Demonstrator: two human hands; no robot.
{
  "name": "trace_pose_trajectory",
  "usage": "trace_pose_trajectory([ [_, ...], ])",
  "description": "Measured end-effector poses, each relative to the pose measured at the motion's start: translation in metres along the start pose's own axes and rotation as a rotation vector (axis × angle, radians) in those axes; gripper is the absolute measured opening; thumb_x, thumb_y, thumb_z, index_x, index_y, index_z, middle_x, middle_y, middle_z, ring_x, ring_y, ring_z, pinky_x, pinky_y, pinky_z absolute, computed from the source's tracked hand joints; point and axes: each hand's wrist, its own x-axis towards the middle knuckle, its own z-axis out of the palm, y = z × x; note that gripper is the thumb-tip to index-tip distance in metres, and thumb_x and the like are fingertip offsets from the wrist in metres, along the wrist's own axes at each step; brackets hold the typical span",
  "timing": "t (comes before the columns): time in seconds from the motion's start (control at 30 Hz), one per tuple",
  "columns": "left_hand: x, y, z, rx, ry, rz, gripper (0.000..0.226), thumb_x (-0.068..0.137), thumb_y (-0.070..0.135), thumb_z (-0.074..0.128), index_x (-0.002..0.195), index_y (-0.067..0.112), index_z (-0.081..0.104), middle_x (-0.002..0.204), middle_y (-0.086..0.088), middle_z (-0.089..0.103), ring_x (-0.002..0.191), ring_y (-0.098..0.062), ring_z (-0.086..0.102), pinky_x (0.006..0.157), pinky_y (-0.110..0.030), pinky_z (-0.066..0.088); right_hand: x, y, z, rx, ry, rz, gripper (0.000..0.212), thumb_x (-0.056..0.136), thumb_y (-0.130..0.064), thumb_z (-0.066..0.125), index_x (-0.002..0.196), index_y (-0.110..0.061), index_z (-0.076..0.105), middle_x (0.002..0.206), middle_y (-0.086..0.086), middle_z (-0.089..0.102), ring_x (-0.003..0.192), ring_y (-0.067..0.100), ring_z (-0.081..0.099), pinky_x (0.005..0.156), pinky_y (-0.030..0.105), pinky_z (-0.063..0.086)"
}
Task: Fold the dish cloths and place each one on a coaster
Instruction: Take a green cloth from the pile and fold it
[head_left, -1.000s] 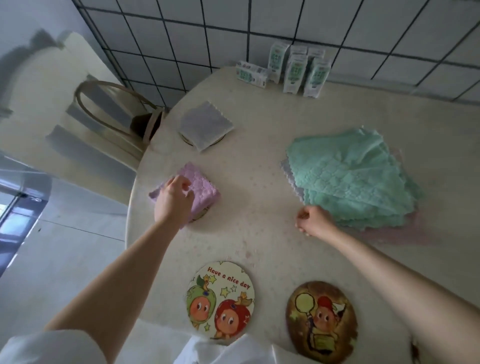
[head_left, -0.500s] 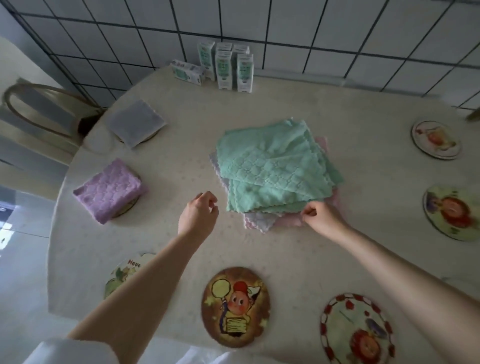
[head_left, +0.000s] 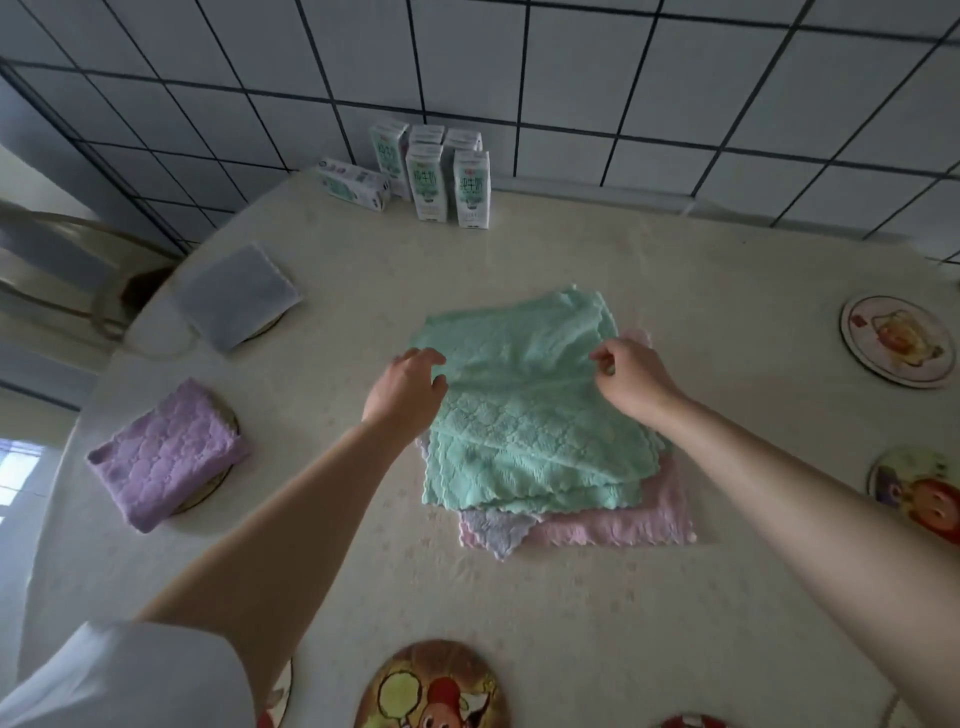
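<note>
Mint-green quilted dish cloth (head_left: 535, 415) lies topmost on a loose stack in the middle of the cream speckled table (head_left: 571, 613), with a pale lilac cloth (head_left: 491, 530) and a pink cloth (head_left: 623, 525) peeking out beneath. The left hand (head_left: 408, 392) has its fingers curled over the cloth's left edge, and the right hand (head_left: 631, 382) pinches the fabric between thumb and fingertips near the right side. A raised crease runs between them, so they seem to be taking opposite sides to peel one layer off for folding. A folded purple cloth (head_left: 166, 457) and a folded grey cloth (head_left: 239, 296) each sit on a coaster at the left, finished. A round brown cartoon coaster (head_left: 431, 686) at the near edge and a round pale picture coaster (head_left: 893, 340) on the right are bare, probably spaced out to take one bundle each.
</note>
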Motion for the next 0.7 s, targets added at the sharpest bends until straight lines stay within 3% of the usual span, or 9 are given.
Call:
trace_pose_trajectory([
  [0.17,0.054,-0.010,0.012,0.020,-0.070,-0.015,0.037,0.092,0.015,0.050,0.128,0.015,0.056,0.133,-0.010,0.055,0.117,-0.028,0.053,0.095,-0.044,0.047,0.056,-0.004,0.004,-0.134,-0.025,-0.017,0.031,0.086,-0.026,0.049,0.115,-0.020,0.059,0.120,0.007,0.058,0.110,0.029,0.057,0.096,0.045,0.045],
  [0.33,0.084,-0.013,0.026,0.146,-0.101,0.024,0.040,0.092,0.021,0.050,0.131,0.018,0.052,0.135,-0.007,0.053,0.122,-0.029,0.047,0.099,-0.041,0.043,0.090,-0.005,0.011,-0.249,-0.087,-0.062,0.041,0.090,-0.031,0.044,0.129,-0.018,0.045,0.133,0.007,0.042,0.121,0.033,0.038,0.093,0.055,0.044],
  [0.5,0.095,-0.012,0.029,0.189,-0.087,0.007,0.043,0.090,0.024,0.054,0.132,0.017,0.049,0.130,-0.006,0.052,0.120,-0.027,0.044,0.097,-0.039,0.040,0.105,-0.007,0.012,-0.300,-0.128,-0.100,0.046,0.092,-0.031,0.047,0.133,-0.010,0.042,0.131,0.014,0.048,0.122,0.036,0.037,0.102,0.042,0.037],
  [0.7,0.090,-0.010,0.022,0.146,-0.004,0.047,0.023,0.086,0.015,0.059,0.108,0.012,0.063,0.105,-0.008,0.059,0.103,-0.026,0.050,0.086,-0.038,0.044,0.090,-0.014,0.005,-0.277,-0.090,-0.102,0.036,0.092,-0.024,0.049,0.126,-0.014,0.050,0.127,0.010,0.049,0.123,0.029,0.035,0.088,0.036,0.037],
])
